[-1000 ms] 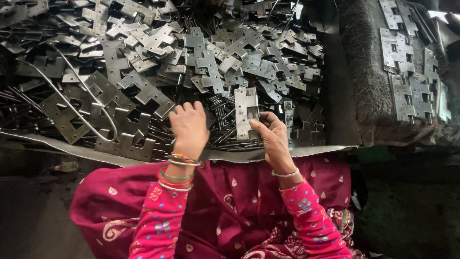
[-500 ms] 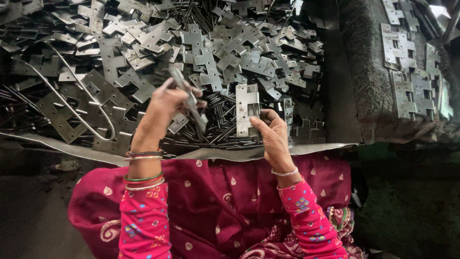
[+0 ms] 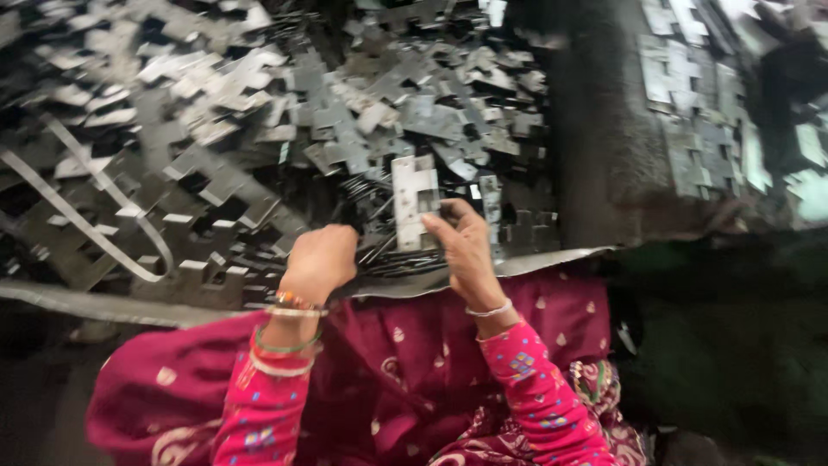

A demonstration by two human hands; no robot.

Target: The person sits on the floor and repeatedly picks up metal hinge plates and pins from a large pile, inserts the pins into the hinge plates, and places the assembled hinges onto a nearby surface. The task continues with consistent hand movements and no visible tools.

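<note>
Your right hand (image 3: 466, 250) pinches the upright pale metal plate (image 3: 414, 200) at twelve o'clock from it; your left hand (image 3: 321, 261), fisted, rests at nine, beside grey stamped plates (image 3: 207, 173).

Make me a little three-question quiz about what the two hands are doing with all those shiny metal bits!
1. True or false: the right hand holds a flat pale grey notched metal plate upright.
2. What lies in front of both hands? A) a heap of flat grey stamped metal pieces B) a bowl of fruit C) a pile of books
3. Fill in: the left hand is closed in a ____ above the magenta patterned cloth on the lap.

Key: 1 true; 2 A; 3 fist. What the left hand grips, if anything, cannot be seen.
</note>
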